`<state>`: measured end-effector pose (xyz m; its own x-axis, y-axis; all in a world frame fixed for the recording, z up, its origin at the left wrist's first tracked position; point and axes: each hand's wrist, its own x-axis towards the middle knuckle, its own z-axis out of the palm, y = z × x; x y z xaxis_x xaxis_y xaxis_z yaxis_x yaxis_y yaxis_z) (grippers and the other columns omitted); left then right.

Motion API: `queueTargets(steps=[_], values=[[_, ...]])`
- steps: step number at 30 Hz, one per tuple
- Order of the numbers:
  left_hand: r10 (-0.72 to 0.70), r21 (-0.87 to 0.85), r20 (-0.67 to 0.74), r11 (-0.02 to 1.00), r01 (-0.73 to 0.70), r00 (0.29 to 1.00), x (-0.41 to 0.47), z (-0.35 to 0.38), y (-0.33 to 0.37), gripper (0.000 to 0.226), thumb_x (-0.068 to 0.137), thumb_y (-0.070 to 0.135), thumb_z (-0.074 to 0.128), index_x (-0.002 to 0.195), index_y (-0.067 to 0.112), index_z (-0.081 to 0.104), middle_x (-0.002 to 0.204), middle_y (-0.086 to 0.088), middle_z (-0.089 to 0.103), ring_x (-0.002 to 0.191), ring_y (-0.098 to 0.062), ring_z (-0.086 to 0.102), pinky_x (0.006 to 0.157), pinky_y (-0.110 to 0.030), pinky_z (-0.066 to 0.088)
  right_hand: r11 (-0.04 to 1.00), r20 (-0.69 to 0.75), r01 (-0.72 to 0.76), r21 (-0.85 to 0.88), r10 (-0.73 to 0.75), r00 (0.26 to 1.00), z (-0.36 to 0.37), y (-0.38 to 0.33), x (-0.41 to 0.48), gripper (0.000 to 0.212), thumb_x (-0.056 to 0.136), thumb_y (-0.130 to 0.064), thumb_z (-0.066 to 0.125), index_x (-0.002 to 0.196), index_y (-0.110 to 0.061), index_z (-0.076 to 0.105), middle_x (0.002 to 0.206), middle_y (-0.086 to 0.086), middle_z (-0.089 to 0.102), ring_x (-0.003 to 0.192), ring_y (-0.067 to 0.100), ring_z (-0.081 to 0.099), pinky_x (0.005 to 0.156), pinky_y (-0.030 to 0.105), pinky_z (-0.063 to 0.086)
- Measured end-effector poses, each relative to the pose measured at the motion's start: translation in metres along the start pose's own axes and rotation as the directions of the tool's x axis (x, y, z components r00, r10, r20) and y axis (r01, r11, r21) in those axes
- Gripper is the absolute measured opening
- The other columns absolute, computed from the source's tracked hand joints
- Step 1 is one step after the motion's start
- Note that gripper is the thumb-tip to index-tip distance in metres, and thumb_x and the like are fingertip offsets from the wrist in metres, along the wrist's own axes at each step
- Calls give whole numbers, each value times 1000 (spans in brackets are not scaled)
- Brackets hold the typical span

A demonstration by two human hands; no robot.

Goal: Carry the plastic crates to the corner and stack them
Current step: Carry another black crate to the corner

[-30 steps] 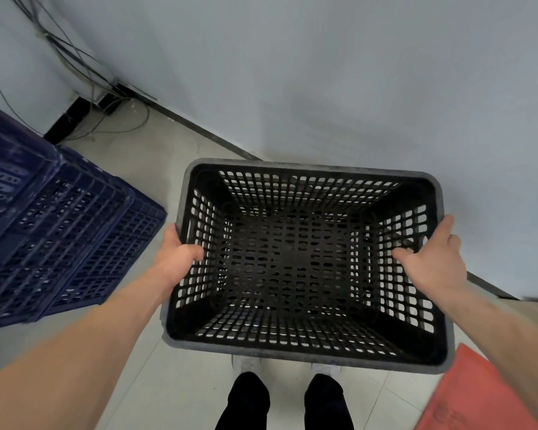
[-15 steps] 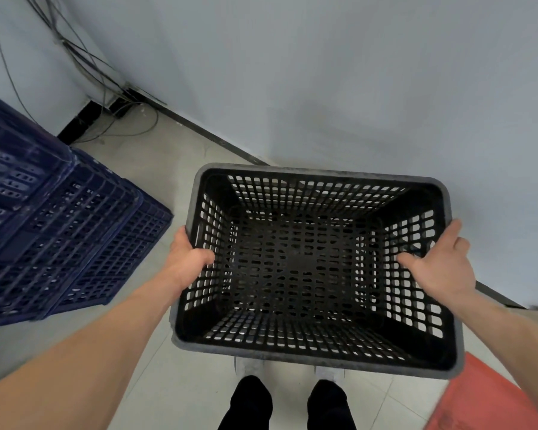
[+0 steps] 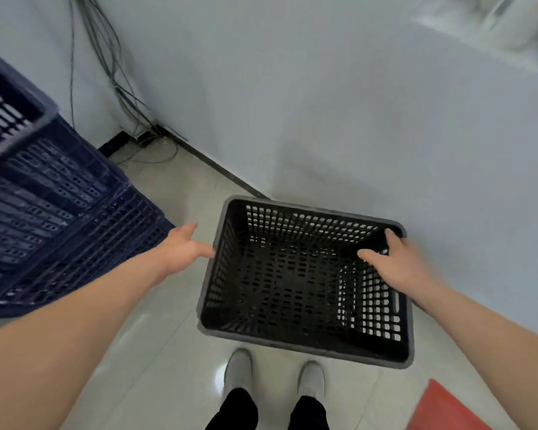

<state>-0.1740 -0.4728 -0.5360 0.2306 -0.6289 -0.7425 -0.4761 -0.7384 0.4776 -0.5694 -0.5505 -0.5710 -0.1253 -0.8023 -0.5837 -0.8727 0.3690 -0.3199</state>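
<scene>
A black perforated plastic crate [image 3: 292, 343] sits low in front of my feet, close to the white wall, open side up and empty. My left hand [image 3: 182, 249] is just off the crate's left rim, fingers spread and holding nothing. My right hand [image 3: 398, 265] lies over the right rim near the far corner, thumb inside and fingers on the edge. A stack of dark blue crates [image 3: 59, 218] stands to the left, against the other wall.
Loose cables [image 3: 112, 72] hang down the corner and trail onto the tiled floor [image 3: 174, 187] between the blue stack and the black crate. A red flat object [image 3: 448, 408] lies at the lower right. My grey shoes [image 3: 238, 370] are just behind the crate.
The black crate has gone down and away from me towards the floor. My left hand has let go of the left rim and opened; my right hand stays on the right rim.
</scene>
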Motion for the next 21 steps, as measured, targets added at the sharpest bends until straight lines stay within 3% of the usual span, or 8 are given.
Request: queueTargets(steps=[4,13,15,18,21], values=[[78,-9,-40,997,-78,996,-42,-24,13,89,91,29,68,162,21,15,169,-8,10,155,-26,11,122,-42,16,997,-9,76,24,-76,997,-20,-48,-36,107,82,-76,60,166,-22,20,170,17,19,155,34,25,124,46,25],[237,-10,-184,970,-243,954,-135,-75,44,95,91,31,71,163,21,10,169,-8,8,154,-25,13,121,-38,17,913,-39,403,-68,-406,913,-79,-139,-106,90,96,-68,51,167,-25,15,173,14,8,161,27,9,127,41,12],[307,116,-253,951,-286,917,-158,-82,44,104,86,44,74,163,23,6,169,-5,6,154,-24,13,123,-41,18,880,-32,462,-111,-468,883,-90,-155,-116,90,96,-70,50,167,-27,15,173,13,8,160,29,12,127,42,13],[428,482,-299,839,-252,853,-196,-84,39,123,72,72,70,161,31,-3,169,8,-2,156,-19,4,121,-57,21,798,-25,556,-234,-576,817,-105,-176,-134,92,93,-74,49,166,-29,14,173,14,10,158,34,17,126,47,20],[444,541,-382,819,-194,810,-232,-84,36,125,70,79,67,161,33,-5,168,13,-6,156,-20,-1,120,-61,18,664,17,633,-398,-685,729,-120,-195,-155,96,91,-78,47,166,-32,8,174,11,6,159,32,14,124,52,24]])
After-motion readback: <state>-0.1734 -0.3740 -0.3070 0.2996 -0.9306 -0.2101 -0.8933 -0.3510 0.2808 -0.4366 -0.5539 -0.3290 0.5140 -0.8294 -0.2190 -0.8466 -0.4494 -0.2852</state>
